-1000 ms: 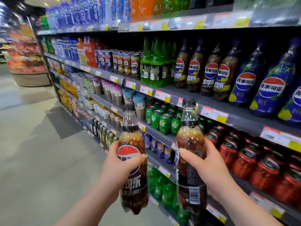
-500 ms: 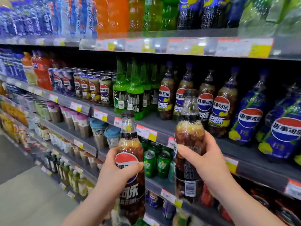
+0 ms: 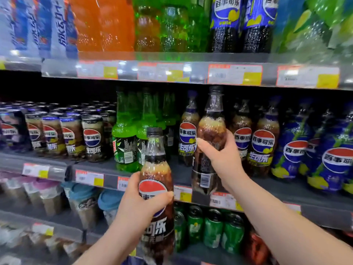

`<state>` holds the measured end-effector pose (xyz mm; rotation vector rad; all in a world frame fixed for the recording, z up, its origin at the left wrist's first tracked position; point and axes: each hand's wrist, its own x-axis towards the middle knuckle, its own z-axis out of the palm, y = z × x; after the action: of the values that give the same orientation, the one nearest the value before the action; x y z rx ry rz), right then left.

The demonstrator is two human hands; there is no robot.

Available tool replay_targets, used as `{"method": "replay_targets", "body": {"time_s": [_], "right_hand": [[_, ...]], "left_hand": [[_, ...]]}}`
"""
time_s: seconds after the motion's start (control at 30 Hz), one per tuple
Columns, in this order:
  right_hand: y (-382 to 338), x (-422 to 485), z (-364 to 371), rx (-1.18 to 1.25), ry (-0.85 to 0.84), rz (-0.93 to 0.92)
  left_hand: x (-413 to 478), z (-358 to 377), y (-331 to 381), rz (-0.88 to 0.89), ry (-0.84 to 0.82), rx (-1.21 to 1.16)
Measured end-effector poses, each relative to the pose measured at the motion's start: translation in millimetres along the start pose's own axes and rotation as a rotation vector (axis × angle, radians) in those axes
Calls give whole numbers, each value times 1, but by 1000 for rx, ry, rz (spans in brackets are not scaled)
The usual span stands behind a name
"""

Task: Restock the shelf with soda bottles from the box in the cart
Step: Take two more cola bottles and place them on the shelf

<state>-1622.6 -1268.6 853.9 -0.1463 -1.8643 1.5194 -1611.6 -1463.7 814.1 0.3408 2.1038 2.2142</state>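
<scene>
I hold two dark cola bottles with black caps and foamy necks. My left hand (image 3: 142, 202) grips one cola bottle (image 3: 156, 169) by its middle, below the front edge of the middle shelf (image 3: 179, 174). My right hand (image 3: 219, 155) grips the other cola bottle (image 3: 212, 129) higher up, in front of the row of same-brand cola bottles (image 3: 262, 142) on that shelf; its base sits about level with the shelf's front edge. The box and the cart are out of view.
Green soda bottles (image 3: 125, 138) and cola cans (image 3: 92, 137) stand left of the row, blue-labelled bottles (image 3: 294, 150) to its right. The shelf above (image 3: 172, 71) carries large orange, green and dark bottles. Green cans (image 3: 214, 228) fill the shelf below.
Both hands have lifted their bottles toward the middle shelf. The right bottle has risen up to the cola row, and the view has turned to face the shelves squarely and closer.
</scene>
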Motion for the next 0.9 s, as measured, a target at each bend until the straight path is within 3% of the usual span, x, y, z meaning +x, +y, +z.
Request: {"method": "replay_targets", "body": {"time_s": [0.2, 0.57, 0.77, 0.9], "right_hand": [[5, 35, 28, -63, 29, -23], [30, 35, 39, -61, -110, -12], [39, 24, 32, -329, -55, 22], [42, 22, 29, -204, -80, 96]], "left_hand": [[17, -11, -6, -28, -34, -13], [31, -16, -11, -47, -39, -78], [36, -17, -20, -52, -60, -57], [35, -16, -20, -77, -93, -39]]}}
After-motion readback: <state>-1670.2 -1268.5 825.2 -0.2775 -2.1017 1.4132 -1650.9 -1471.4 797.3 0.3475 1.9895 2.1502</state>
